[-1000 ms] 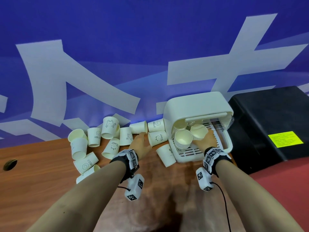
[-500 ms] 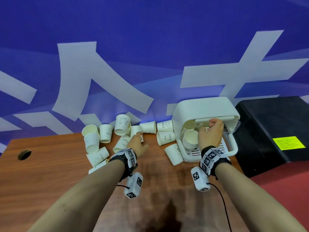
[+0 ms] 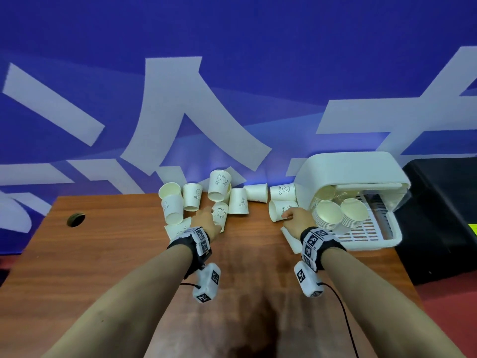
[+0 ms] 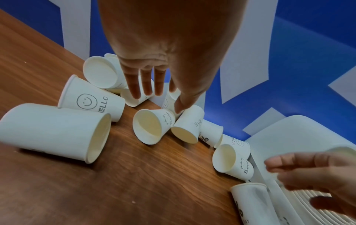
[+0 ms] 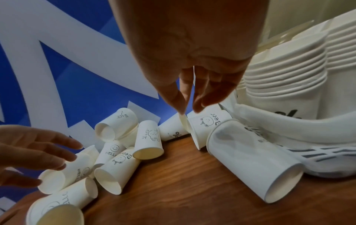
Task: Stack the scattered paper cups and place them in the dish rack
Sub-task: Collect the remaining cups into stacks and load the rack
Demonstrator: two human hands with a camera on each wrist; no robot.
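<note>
Several white paper cups (image 3: 192,200) lie scattered along the back of the wooden table (image 3: 116,267). My left hand (image 3: 210,219) hovers over them with fingers spread; in the left wrist view the left hand (image 4: 161,99) has its thumb tip touching a cup, above a lying "Bear" cup (image 4: 152,127). My right hand (image 3: 290,217) reaches another lying "Bear" cup (image 3: 280,210) beside the white dish rack (image 3: 374,241). In the right wrist view the right hand (image 5: 188,108) pinches that cup's (image 5: 208,123) rim between thumb and forefinger. Stacked cups (image 3: 329,215) lean inside the rack.
One more cup (image 5: 250,164) lies against the rack's front corner, under my right wrist. A black box (image 3: 438,215) stands right of the rack. A cable hole (image 3: 75,219) is at the table's far left. A blue and white banner hangs close behind the cups.
My right hand has come out of the dish rack and moved left to the cup lying beside it. My left hand has stayed over the scattered cups.
</note>
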